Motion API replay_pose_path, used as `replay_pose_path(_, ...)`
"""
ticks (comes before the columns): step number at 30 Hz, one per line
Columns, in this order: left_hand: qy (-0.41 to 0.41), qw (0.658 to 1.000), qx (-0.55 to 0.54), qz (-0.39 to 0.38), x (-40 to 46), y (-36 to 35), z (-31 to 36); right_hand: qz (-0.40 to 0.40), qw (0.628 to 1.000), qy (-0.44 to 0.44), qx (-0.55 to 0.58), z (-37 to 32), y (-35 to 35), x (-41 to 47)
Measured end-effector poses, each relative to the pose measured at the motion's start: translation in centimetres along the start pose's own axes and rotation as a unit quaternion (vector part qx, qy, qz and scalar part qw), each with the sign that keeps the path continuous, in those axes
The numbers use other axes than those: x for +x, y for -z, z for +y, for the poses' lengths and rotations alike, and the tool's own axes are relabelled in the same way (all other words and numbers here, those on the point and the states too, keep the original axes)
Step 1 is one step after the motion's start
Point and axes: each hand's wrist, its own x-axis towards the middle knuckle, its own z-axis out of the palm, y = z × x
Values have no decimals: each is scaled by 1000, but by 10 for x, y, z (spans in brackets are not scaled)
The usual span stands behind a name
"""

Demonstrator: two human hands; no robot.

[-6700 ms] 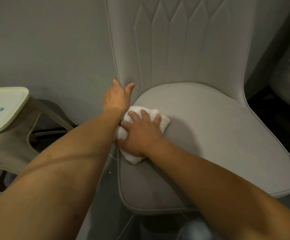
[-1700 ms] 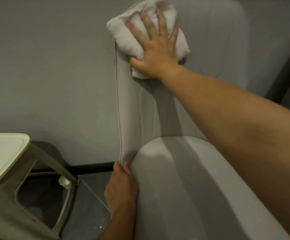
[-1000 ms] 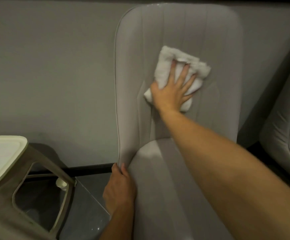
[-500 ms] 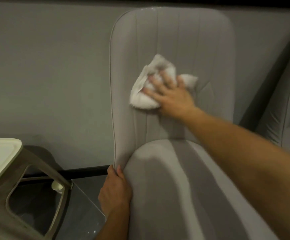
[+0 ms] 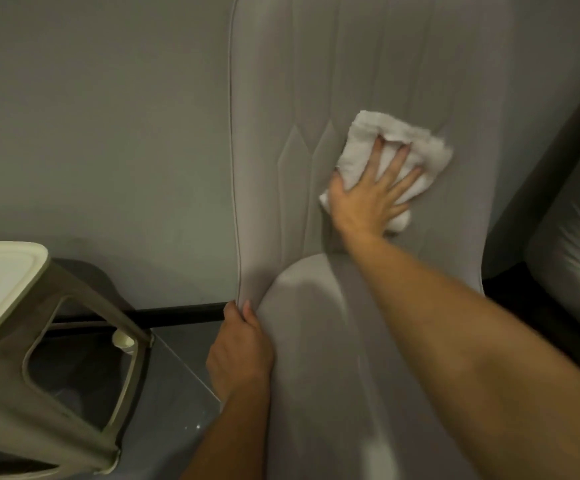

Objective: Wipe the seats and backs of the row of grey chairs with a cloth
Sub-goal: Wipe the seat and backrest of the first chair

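Note:
A grey upholstered chair (image 5: 274, 98) with stitched panels on its back fills the middle of the view, its seat (image 5: 323, 358) running down to the bottom edge. My right hand (image 5: 371, 195) presses a folded white cloth (image 5: 416, 147) flat against the lower right of the chair back, fingers spread straight over it. My left hand (image 5: 240, 355) grips the chair's left edge where back and seat meet, fingers curled round the rim.
A cream-topped plastic stool (image 5: 8, 282) with grey legs stands at the left on the dark floor. A grey wall (image 5: 101, 133) is behind the chair. Part of a second grey chair (image 5: 572, 254) shows at the right edge.
My right hand has slid the cloth rightward and down across the chair back, and the cloth lies flatter now. My left hand has kept its hold on the chair's edge.

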Motion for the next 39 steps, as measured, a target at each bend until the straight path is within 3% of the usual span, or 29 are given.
replay_pose_path(3,0,1000,-6,2,2,-1,-1,-69,971,-138,180,-40,-26,-50)
replay_pose_path(7,0,1000,-3,-6,2,-2,0,-159,922,-179,304,-59,-31,-86)
replay_pose_path(12,3,1000,-19,-13,1,0,0,-213,927,-55,304,-47,-24,-138)
replay_pose_path(15,-3,1000,-23,-13,-1,2,1,-157,944,104,272,-32,-18,-152)
replay_pose_path(17,-7,1000,-13,-2,-1,1,1,-98,936,276,193,-7,-15,-131)
replay_pose_path(18,-7,1000,-9,3,-1,1,1,-132,923,342,117,9,-10,-112)
replay_pose_path(20,-6,1000,-7,4,-2,0,0,-240,860,442,-89,41,6,-64)
replay_pose_path(21,-7,1000,-8,3,-2,0,0,-246,813,494,-187,57,13,-39)
replay_pose_path(23,-9,1000,-8,4,-2,-1,-1,-224,731,548,-339,81,27,6)
replay_pose_path(26,-8,1000,0,8,0,-2,-1,-193,682,537,-457,103,39,30)
replay_pose_path(31,-10,1000,8,11,1,-2,-2,-202,656,494,-534,138,55,23)
replay_pose_path(34,-9,1000,9,13,1,-2,-2,-210,660,467,-550,144,62,22)
replay_pose_path(37,-13,1000,7,16,0,-2,-1,-232,700,403,-542,142,59,5)
replay_pose_path(39,-16,1000,0,17,0,-2,-1,-263,762,316,-501,138,57,-13)
